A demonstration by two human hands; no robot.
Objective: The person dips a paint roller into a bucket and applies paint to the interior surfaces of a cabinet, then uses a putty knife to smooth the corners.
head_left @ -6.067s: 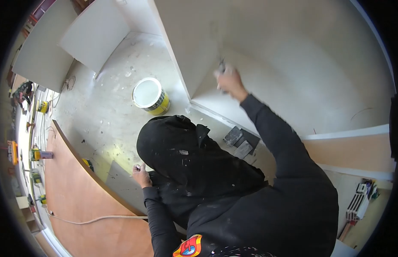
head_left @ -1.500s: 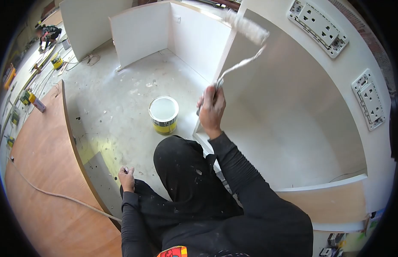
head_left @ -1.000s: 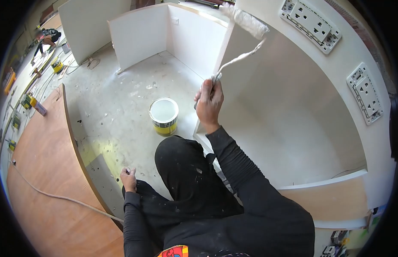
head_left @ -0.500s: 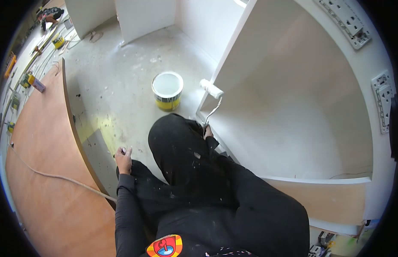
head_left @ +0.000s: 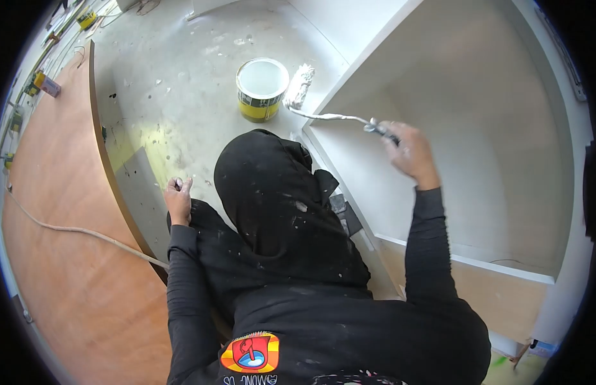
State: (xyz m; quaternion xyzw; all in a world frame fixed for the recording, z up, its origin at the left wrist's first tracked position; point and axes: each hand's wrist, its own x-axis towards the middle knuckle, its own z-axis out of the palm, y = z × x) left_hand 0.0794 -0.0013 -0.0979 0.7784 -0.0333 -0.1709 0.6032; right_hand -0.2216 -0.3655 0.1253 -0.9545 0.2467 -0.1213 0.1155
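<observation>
My right hand point(head_left: 410, 153) grips the handle of a paint roller point(head_left: 302, 86), raised over the front of a white panelled recess point(head_left: 464, 128). The roller's white, paint-coated sleeve stands tilted just right of a paint bucket point(head_left: 259, 114) with a yellow lower band and pale contents. Its bent wire frame point(head_left: 330, 116) is smeared with white. My left hand point(head_left: 178, 200) rests by my left knee, its fingers curled; what they hold, if anything, is too small to name.
At left stands a large orange-brown wooden panel point(head_left: 73, 173) with a pale hose point(head_left: 99, 235) across it. A can point(head_left: 48, 85) and a small yellow bucket point(head_left: 87, 19) lie beyond. Dark grey blocks point(head_left: 341, 208) sit by my right knee, and paint spots mark the concrete floor point(head_left: 182, 77).
My right hand has lifted with the paint roller and swung right, away from my knee. The roller sleeve now sits close beside the bucket. My left hand stays by the knee; the view has shifted.
</observation>
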